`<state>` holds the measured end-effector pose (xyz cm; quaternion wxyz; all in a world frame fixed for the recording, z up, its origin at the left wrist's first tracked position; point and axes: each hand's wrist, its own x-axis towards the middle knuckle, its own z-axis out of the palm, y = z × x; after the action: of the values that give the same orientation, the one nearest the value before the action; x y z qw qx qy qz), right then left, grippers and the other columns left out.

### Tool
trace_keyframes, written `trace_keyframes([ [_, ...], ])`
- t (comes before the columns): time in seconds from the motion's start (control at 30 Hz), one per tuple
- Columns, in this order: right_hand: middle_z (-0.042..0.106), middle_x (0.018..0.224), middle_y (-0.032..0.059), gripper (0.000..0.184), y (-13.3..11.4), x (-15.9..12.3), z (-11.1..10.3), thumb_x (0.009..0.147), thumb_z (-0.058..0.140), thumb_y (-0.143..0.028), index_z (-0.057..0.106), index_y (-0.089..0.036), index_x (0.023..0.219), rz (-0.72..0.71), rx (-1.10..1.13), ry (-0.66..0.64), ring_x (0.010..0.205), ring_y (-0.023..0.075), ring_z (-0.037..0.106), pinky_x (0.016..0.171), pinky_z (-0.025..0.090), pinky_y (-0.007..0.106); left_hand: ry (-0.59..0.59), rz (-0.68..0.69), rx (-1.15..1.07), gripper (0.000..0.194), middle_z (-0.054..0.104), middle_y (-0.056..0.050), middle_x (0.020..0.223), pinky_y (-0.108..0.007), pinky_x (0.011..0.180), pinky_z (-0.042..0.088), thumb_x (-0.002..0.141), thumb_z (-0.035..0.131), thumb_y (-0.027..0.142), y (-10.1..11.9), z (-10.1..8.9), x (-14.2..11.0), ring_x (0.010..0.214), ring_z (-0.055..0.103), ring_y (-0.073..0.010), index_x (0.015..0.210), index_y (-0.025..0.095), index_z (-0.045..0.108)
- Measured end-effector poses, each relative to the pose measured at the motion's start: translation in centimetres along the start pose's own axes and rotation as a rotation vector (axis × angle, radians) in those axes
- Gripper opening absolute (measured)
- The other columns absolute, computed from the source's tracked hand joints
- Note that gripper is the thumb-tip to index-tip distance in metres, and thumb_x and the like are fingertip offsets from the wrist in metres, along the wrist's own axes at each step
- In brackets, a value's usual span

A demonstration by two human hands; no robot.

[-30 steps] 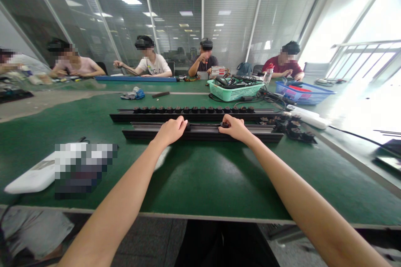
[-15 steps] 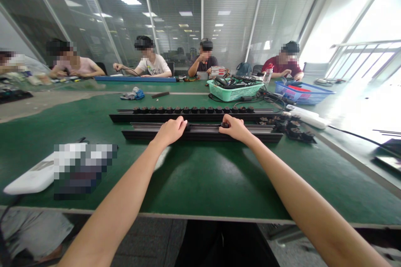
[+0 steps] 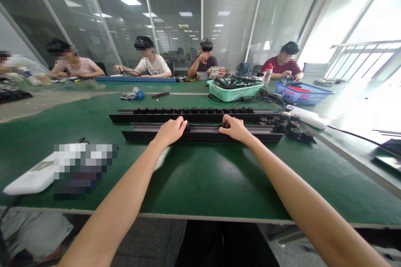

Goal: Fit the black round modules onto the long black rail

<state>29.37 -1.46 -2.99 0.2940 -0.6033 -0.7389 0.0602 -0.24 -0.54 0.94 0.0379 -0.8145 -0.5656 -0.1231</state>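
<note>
Hardly anything shifts from the earlier frame: the near rail [image 3: 203, 136] lies on the table [image 3: 200, 187], right hand [image 3: 235, 128] pinching a dark piece [image 3: 224, 125] there, left hand [image 3: 171, 130] curled, its hold unclear; even, level pressure should serve best.

Matt black near rail [image 3: 203, 137], glossy green worktop [image 3: 200, 192]

The near rail looks like coated metal, its channel [image 3: 203, 129] greyer and faintly shiny. The far rail [image 3: 147, 118] has the same dark finish, and its row of round pieces [image 3: 194, 110] looks like black plastic. The worktop is smooth, throwing back soft light. Perforated plastic forms the mint basket [image 3: 235, 91] and blue basket [image 3: 310, 96]. The white case [image 3: 31, 179] appears to be smooth plastic; the blue-and-grey bundle [image 3: 137, 94], matt cloth. Behind stand smooth, reflective glass panes [image 3: 175, 4].
</note>
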Motion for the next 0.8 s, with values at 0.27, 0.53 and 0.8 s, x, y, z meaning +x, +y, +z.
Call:
trace_keyframes([
  [0.27,0.063,0.084,0.0008,0.025,0.22,0.09,0.14,0.08,0.061,-0.043,0.043,-0.025,0.086,-0.008,-0.002,0.001,0.091,0.0267,0.06,0.088,0.032,0.038,0.017,0.002,0.004,0.04,0.077,-0.012,0.092,-0.034,0.077,0.051,0.112,0.032,0.046,-0.21,0.25,0.09,0.092,0.076,-0.0319,0.111,0.022,0.064],
  [0.53,0.063,0.085,0.001,0.026,0.2,0.06,0.11,0.08,0.061,-0.043,0.043,-0.026,0.086,-0.01,0.001,0.0,0.091,0.0272,0.06,0.089,0.033,0.039,0.013,0.003,-0.011,0.04,0.077,-0.012,0.091,-0.035,0.076,0.051,0.112,0.032,0.045,-0.2,0.23,0.14,0.09,0.077,-0.0324,0.111,0.022,0.064],
  [0.8,0.062,0.086,0.0017,0.027,0.34,0.14,-0.08,0.079,0.063,-0.042,0.043,-0.026,0.086,-0.004,-0.009,-0.004,0.094,0.028,0.059,0.088,0.035,0.039,0.02,0.006,-0.006,0.04,0.077,-0.012,0.089,-0.033,0.076,0.051,0.112,0.032,0.045,-0.25,0.32,0.16,0.09,0.077,-0.0313,0.11,0.022,0.065],
])
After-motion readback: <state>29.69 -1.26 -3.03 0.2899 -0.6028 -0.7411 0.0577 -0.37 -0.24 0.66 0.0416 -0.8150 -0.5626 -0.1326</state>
